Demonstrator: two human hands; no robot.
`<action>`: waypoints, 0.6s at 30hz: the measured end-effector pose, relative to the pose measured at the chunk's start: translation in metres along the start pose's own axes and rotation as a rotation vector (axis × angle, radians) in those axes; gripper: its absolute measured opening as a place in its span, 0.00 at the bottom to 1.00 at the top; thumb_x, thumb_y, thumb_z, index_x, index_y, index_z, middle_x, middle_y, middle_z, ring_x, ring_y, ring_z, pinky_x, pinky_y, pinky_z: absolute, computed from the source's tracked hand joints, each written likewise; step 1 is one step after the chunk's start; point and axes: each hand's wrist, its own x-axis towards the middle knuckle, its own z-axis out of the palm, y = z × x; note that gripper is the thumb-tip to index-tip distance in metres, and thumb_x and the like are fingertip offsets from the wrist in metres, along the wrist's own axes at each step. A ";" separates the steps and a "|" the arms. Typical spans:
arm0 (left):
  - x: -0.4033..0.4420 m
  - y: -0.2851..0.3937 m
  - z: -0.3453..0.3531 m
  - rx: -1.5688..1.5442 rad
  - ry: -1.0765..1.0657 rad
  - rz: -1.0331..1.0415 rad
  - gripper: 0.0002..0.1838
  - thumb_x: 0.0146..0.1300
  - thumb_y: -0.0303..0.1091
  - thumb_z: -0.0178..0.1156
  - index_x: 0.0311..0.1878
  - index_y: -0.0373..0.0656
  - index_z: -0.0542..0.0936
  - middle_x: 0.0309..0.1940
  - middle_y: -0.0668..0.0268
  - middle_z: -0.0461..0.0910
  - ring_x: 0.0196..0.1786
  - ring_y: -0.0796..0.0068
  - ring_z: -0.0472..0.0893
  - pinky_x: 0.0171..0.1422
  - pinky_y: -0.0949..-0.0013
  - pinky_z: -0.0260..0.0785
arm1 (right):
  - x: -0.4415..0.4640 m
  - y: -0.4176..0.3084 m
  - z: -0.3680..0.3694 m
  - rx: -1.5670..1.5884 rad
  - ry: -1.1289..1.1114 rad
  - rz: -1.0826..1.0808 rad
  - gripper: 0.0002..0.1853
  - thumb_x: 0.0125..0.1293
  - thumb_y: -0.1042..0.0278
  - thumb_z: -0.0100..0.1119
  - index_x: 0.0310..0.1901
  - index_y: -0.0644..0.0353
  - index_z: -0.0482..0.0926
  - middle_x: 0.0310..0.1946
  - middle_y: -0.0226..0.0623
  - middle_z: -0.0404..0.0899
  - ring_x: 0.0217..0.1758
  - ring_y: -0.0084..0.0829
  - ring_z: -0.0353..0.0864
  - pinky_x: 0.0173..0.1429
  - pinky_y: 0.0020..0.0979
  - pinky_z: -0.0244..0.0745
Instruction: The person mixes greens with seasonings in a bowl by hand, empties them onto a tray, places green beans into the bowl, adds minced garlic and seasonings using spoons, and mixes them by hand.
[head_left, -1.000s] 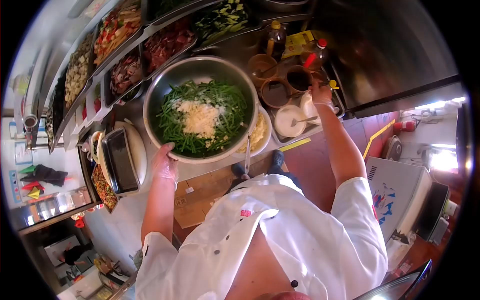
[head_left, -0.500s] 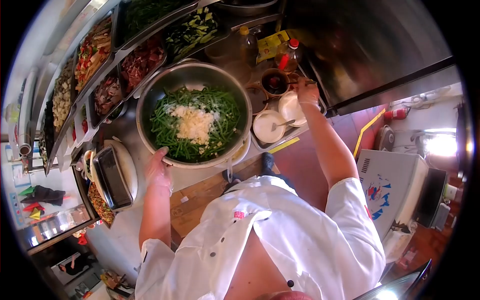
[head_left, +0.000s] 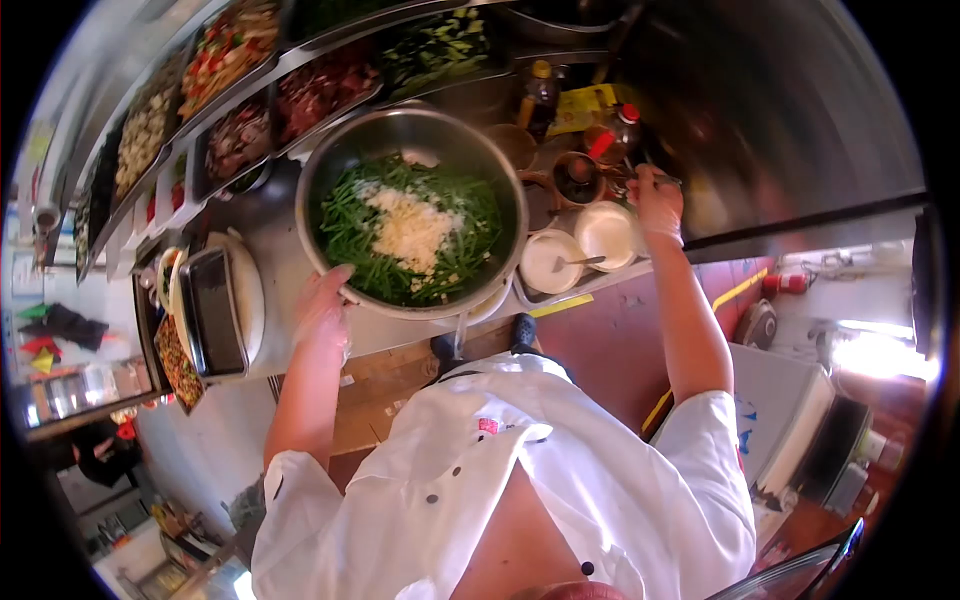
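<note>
Most of pale bowl is hiding behind steel bowl over tabletop; your L hand is gripping steel bowl's rim, R hand is pinching blurry ladle, sitting farther from dark pot vs 1s ago.

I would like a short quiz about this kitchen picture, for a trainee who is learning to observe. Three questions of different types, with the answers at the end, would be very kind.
1. Which hand of the person is on the rim of the metal bowl?
2. True or false: in the picture, the red-capped bottle is to the right of that bowl.
3. What lies on top of the cut green vegetable?
A) Slices of red meat
B) A pale minced heap
C) A metal lid

Key:
1. The left hand.
2. True.
3. B.
</note>
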 end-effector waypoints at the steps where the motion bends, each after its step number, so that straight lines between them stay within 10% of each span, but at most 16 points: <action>1: -0.004 0.004 0.002 0.012 0.011 0.004 0.19 0.63 0.39 0.67 0.55 0.41 0.80 0.49 0.63 0.84 0.50 0.70 0.80 0.52 0.64 0.69 | -0.015 -0.018 0.007 -0.036 -0.038 -0.047 0.16 0.76 0.60 0.57 0.51 0.65 0.84 0.31 0.40 0.88 0.29 0.26 0.85 0.37 0.27 0.81; 6: -0.013 0.013 0.006 0.038 0.003 -0.001 0.20 0.64 0.38 0.67 0.56 0.40 0.81 0.50 0.63 0.85 0.51 0.70 0.81 0.54 0.63 0.70 | -0.114 -0.096 0.056 0.319 -0.321 -0.275 0.10 0.73 0.74 0.58 0.53 0.63 0.84 0.42 0.46 0.89 0.37 0.34 0.89 0.44 0.33 0.83; 12: -0.017 0.016 0.007 -0.020 -0.038 0.015 0.17 0.63 0.37 0.67 0.54 0.42 0.82 0.49 0.65 0.85 0.52 0.70 0.80 0.53 0.61 0.69 | -0.162 -0.118 0.078 -0.013 -0.108 -1.156 0.12 0.74 0.77 0.55 0.55 0.65 0.82 0.44 0.46 0.88 0.44 0.32 0.88 0.48 0.33 0.83; 18: -0.006 0.004 0.006 0.059 0.077 0.009 0.16 0.63 0.36 0.67 0.52 0.41 0.82 0.44 0.65 0.85 0.47 0.71 0.81 0.49 0.62 0.73 | -0.143 -0.070 0.039 0.302 -0.064 -0.083 0.18 0.80 0.62 0.55 0.58 0.68 0.81 0.41 0.41 0.88 0.39 0.25 0.84 0.49 0.28 0.80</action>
